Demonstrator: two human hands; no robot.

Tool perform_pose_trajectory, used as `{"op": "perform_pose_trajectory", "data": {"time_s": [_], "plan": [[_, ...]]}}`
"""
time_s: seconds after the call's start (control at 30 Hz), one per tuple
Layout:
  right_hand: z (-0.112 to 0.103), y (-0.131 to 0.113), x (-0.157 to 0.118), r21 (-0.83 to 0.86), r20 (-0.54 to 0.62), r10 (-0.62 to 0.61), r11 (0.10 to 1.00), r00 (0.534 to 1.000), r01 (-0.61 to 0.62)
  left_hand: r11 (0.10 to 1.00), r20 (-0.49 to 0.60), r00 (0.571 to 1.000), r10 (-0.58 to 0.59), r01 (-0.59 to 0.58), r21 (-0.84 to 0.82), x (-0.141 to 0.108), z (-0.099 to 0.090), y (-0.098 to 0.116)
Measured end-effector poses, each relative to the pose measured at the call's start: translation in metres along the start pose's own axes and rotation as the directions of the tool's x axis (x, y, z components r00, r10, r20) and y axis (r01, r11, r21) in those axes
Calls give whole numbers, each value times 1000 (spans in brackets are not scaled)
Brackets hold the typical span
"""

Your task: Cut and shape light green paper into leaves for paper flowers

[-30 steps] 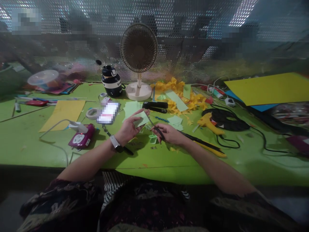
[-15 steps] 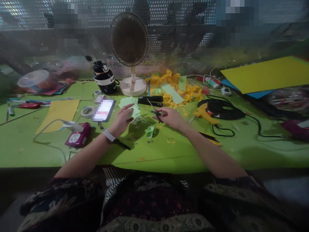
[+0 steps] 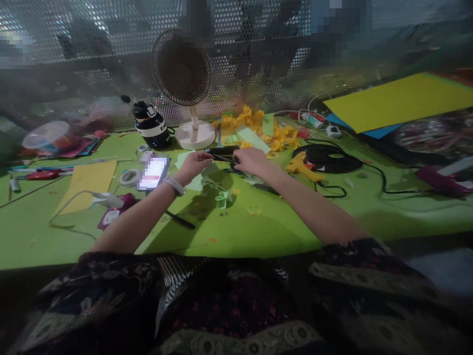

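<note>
My right hand (image 3: 251, 162) is closed on the scissors (image 3: 225, 159), whose dark blades point left towards my other hand. At the blade tips, the thumb and fingers of my left hand (image 3: 194, 166) are pinched together; what lies between them is too small to make out. Green paper pieces (image 3: 195, 182) lie under and beside my left hand. A folded green paper flower (image 3: 223, 198) rests on the table in front of my hands. Just behind the scissors is a black stapler (image 3: 221, 150), partly covered by my fingers.
A fan (image 3: 195, 135) and a dark bottle (image 3: 153, 128) stand at the back. Orange paper flowers (image 3: 246, 118) are heaped behind my right hand. A yellow glue gun (image 3: 303, 167) with its cable lies to the right. A phone (image 3: 154, 173) and tape roll (image 3: 128, 177) lie left.
My hands have come together: the left has moved to the scissor tips and its spread fingers have closed. The scissors have turned to point more level, leftwards. The view has shifted slightly.
</note>
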State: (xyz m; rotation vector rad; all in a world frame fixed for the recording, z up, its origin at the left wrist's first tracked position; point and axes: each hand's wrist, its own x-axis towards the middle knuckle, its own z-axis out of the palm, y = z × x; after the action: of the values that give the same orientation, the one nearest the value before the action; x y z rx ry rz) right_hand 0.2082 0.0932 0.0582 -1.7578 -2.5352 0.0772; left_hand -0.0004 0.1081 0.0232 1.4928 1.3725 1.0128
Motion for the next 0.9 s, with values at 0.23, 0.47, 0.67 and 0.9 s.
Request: {"op": "perform_pose_trajectory", "data": {"time_s": [0.23,0.47,0.67,0.9], "plan": [[5,-3,15,-2,73,-41,999,997,41,999,-70,997,39,-40,-15,-1,-2,-2],[15,-9,19,29,39,-105,994,994,104,996,-83,996,33,-39,-74,-13,-31,1],[30,-21,9,55,37,-169,984,985,167,997,-64,997,43,-39,59,-31,-77,-10],[30,-20,13,145,98,-137,982,986,122,930,184,982,-39,-31,366,-55,-115,-20]]}}
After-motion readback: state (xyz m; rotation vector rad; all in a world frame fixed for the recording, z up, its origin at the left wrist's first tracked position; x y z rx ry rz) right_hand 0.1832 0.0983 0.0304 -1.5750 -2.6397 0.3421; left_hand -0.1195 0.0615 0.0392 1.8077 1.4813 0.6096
